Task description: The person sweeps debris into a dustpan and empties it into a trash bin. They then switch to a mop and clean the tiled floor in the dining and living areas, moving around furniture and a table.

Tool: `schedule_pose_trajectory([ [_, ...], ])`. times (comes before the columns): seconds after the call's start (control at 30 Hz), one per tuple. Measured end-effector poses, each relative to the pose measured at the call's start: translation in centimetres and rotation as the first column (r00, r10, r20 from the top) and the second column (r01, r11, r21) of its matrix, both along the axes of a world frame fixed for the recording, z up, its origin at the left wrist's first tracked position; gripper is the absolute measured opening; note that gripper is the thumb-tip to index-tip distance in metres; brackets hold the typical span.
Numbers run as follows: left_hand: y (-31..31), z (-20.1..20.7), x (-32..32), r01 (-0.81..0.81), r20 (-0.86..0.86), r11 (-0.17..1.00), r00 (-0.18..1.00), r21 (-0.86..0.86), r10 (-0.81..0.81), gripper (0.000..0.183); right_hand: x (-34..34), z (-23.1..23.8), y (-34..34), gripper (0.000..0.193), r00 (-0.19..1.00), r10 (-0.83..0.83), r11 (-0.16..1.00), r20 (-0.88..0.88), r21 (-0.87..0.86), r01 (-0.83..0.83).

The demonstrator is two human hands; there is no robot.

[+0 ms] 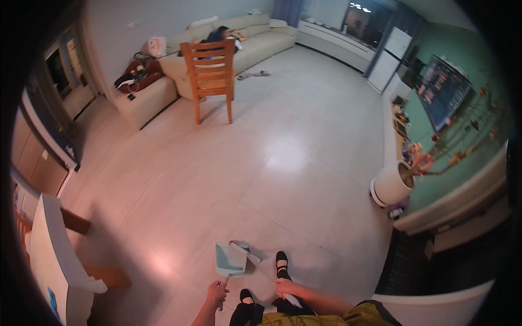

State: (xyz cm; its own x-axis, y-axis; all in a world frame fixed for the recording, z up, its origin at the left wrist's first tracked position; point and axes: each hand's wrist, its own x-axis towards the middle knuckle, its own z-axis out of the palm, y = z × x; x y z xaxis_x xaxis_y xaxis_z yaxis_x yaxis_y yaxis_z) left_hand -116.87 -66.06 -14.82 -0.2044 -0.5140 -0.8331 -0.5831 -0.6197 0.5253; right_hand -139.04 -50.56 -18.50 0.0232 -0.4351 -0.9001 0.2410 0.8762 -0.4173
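Left hand [217, 294] closed round the dustpan's handle, at the near edge, left of the feet. Dustpan [229, 259] is pale teal, down by the floor, just beyond that hand; can't tell if it's touching the floor. Right hand [285, 288] closed round a pale handle [293, 300], close to the body and right of the left hand. Broom head [253, 257], greyish white, sits at the dustpan's right side; can't tell if they touch. Rod between right hand and broom head is faint. Black shoes [281, 263] on both feet, right one farther forward. Floor [293, 190] is pale tile, shiny mid-room. Near left: white table [54, 261] with wooden legs. Far left: wooden chair [214, 85], back toward the near side, in front of a cream sofa [266, 41]. Person [218, 35] lying on the sofa, partly hidden by the chair. Slippers [254, 74] on the floor just right of the chair. Right: white pot [391, 186] with a branching plant, TV [443, 92] on the green wall beyond it.
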Motion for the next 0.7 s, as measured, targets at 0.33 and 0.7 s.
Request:
schedule_pose_trajectory([
  [0.33, 7.9, -1.8, -1.2, 0.56, -0.021, 0.809, 0.82, -0.178, -0.572, 0.036, 7.2, 13.3, 4.1, 0.016, 0.717, -0.534, 0.747, 0.449, -0.147, 0.648],
  [0.7, 16.8, -7.2, -0.9, 0.734, -0.537, 0.631, 0.437, -0.251, -0.721, 0.057, 14.7, 16.1, 13.3, 0.018, 0.298, -0.782, 0.344, 0.548, -0.021, 0.939],
])
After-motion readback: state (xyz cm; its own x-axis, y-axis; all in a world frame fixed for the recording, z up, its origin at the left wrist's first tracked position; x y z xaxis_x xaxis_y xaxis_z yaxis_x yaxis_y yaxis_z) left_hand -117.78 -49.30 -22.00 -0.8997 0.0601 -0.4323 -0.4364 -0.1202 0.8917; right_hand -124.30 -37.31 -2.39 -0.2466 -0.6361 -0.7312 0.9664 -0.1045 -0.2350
